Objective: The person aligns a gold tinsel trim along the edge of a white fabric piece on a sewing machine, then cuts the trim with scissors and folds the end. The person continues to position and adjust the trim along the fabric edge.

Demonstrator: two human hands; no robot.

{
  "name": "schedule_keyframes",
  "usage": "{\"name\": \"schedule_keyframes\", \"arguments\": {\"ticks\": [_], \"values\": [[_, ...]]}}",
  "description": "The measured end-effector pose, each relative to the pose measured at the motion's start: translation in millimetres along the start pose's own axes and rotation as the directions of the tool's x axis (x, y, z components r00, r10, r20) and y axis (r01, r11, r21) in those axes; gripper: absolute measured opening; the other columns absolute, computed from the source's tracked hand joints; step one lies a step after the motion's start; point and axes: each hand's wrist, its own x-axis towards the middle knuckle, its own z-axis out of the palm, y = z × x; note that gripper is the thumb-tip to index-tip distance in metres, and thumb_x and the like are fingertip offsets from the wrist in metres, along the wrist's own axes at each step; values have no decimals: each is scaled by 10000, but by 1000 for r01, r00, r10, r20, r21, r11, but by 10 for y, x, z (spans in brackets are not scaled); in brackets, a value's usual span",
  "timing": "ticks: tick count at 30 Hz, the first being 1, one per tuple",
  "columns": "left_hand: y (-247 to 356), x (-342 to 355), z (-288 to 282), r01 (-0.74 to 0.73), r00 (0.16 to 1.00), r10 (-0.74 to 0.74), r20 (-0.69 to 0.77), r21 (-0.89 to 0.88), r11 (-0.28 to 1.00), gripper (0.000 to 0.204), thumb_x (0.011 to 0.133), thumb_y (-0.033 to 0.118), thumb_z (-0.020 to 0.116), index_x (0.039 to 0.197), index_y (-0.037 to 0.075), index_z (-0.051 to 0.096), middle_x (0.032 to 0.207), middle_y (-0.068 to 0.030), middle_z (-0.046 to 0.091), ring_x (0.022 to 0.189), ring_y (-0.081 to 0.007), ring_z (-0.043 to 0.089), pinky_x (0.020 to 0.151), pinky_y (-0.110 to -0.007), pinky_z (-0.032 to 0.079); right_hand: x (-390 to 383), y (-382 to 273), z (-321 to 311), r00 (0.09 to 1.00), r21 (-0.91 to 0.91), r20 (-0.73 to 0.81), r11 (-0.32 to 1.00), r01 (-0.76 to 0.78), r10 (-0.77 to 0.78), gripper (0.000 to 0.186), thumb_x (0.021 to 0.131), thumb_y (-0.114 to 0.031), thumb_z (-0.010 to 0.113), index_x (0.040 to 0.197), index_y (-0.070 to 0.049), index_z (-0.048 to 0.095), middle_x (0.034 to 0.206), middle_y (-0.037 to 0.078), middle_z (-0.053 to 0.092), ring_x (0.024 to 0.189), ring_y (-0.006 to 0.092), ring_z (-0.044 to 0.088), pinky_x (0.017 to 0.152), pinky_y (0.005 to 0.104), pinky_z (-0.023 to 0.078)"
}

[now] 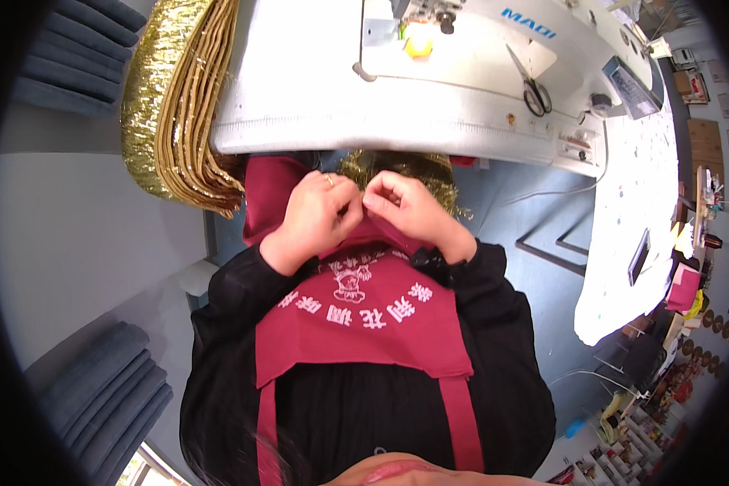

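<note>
My left hand [320,212] and my right hand [409,209] are close together above my lap, in front of the sewing table's near edge. The fingers of both are curled in, thumb against fingertips. Anything between them is too small or hidden to make out. A ring shows on the left hand. Just beyond the hands, shiny gold fabric [413,165] with a fringed edge hangs below the table edge. Under the hands lies my dark red apron [364,340], with white printing on its bib.
A white sewing machine [482,24] stands on the white table [316,121], with scissors [535,95] and a small yellow-orange object [419,40] nearby. Folded gold sequined fabric [178,105] drapes over the table's left end. White patterned cloth [632,211] lies at right.
</note>
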Motion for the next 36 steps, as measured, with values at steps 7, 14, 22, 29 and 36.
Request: {"name": "schedule_keyframes", "arguments": {"ticks": [7, 14, 22, 29, 36], "values": [[-19, -40, 4, 227, 969, -202, 141, -187, 956, 116, 779, 88, 681, 715, 48, 594, 612, -116, 573, 580, -323, 593, 564, -420, 466, 11, 67, 35, 997, 56, -14, 996, 76, -75, 175, 978, -168, 634, 991, 7, 633, 856, 52, 657, 787, 93, 583, 714, 270, 489], [-40, -48, 42, 286, 936, -256, 244, -100, 953, 112, 799, 106, 659, 730, 37, 604, 627, -143, 583, 608, -347, 608, 565, -447, 483, -1, -2, 78, 989, -192, -78, 975, 112, -129, 195, 934, -173, 653, 979, 17, 646, 815, 174, 689, 717, 277, 676, 677, 359, 525], [-107, -51, 107, 277, 954, -223, 198, -307, 911, 91, 809, 0, 615, 746, 5, 549, 659, -139, 559, 606, -308, 572, 565, -390, 441, -319, 49, -688, 832, -436, -439, 890, 134, -340, 163, 911, -198, 704, 988, -54, 698, 927, 129, 691, 800, 298, 682, 724, 367, 540], [-231, -66, 5, 298, 953, -245, 179, -404, 865, 105, 830, -32, 590, 769, 17, 520, 773, -76, 548, 728, -214, 522, 714, -318, 424, -1057, 403, -2874, 544, -718, -680, 301, -627, -491, 178, 869, -103, 645, 1018, -87, 741, 1015, 109, 704, 937, 344, 663, 825, 411, 535], [-281, -64, -87, 271, 962, -239, 130, -494, 826, 120, 839, -27, 563, 772, 34, 483, 884, -77, 591, 825, -202, 527, 817, -318, 416, -1214, 572, -3337, 744, -844, -519, 114, -524, -422, 156, 867, -127, 652, 993, -149, 743, 1039, 32, 694, 1020, 262, 636, 856, 385, 498]]}}
